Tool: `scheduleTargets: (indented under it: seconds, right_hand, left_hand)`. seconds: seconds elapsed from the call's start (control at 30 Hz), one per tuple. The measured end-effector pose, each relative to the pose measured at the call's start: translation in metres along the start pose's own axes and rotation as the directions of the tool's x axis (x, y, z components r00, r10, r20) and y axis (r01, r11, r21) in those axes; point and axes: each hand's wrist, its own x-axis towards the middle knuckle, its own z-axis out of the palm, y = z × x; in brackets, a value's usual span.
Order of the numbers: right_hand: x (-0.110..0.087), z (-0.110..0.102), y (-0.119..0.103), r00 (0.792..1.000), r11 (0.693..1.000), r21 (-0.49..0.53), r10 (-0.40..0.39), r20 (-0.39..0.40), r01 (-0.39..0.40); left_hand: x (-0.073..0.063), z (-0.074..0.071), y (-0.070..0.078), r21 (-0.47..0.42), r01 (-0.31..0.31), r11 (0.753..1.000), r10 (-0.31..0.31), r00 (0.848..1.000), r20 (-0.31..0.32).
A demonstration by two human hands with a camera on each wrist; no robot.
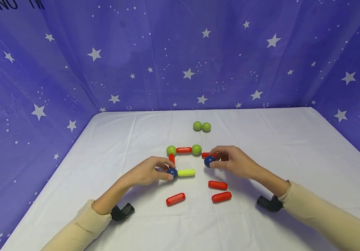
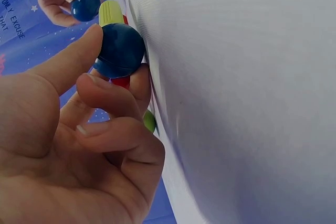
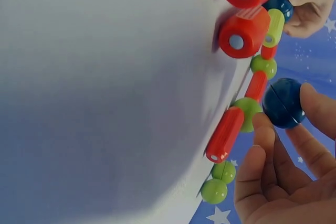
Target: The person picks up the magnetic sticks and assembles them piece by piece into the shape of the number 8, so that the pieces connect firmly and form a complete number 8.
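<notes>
Between thumb and fingers my left hand (image 1: 148, 170) pinches a blue ball (image 2: 121, 51) that joins a yellow-green rod (image 1: 186, 173) and a red rod (image 1: 172, 159). That red rod runs back to a green ball (image 1: 171, 150), which a second red rod (image 1: 184, 150) links to another green ball (image 1: 196, 150). My right hand (image 1: 234, 161) holds a second blue ball (image 3: 284, 103) by its fingertips, apart from the yellow-green rod's free end. Behind it, a red rod (image 3: 226, 135) reaches from the right green ball, partly hidden by the fingers in the head view.
Two loose red rods (image 1: 218, 185) lie in front of the right hand. Another red rod (image 1: 175, 199) lies nearer the front, left of them. Two green balls (image 1: 202, 126) sit touching at the back of the white-covered table (image 1: 130, 139). A starry purple cloth (image 1: 167, 52) hangs behind.
</notes>
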Motion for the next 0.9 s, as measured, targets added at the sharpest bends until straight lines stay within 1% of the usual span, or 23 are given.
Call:
scheduleTargets:
  seconds: [0.23,0.43,0.53,0.8,0.9]
  right_hand:
    - [-0.001,0.007,0.001,0.999,1.000,0.019,-0.014,0.049,0.013]
    - [-0.001,0.012,0.000,0.995,1.000,0.020,-0.003,0.103,0.001]
    - [0.000,0.015,-0.002,0.994,1.000,0.015,0.003,0.111,-0.005]
    - [0.004,0.020,-0.003,0.991,1.000,-0.007,-0.023,0.132,0.024]
    - [0.005,0.021,-0.005,0.991,1.000,-0.010,-0.022,0.135,0.023]
  left_hand:
    - [0.000,0.000,0.000,0.001,0.009,1.000,-0.009,1.000,-0.004]
    - [0.000,0.001,-0.001,-0.001,0.011,1.000,-0.011,1.000,-0.002]
    - [0.000,0.001,-0.002,-0.003,0.006,1.000,-0.006,1.000,-0.001]
    - [0.000,0.001,-0.002,-0.002,0.011,1.000,-0.011,1.000,-0.004]
    - [0.000,0.001,-0.002,-0.004,0.010,1.000,-0.010,1.000,-0.003]
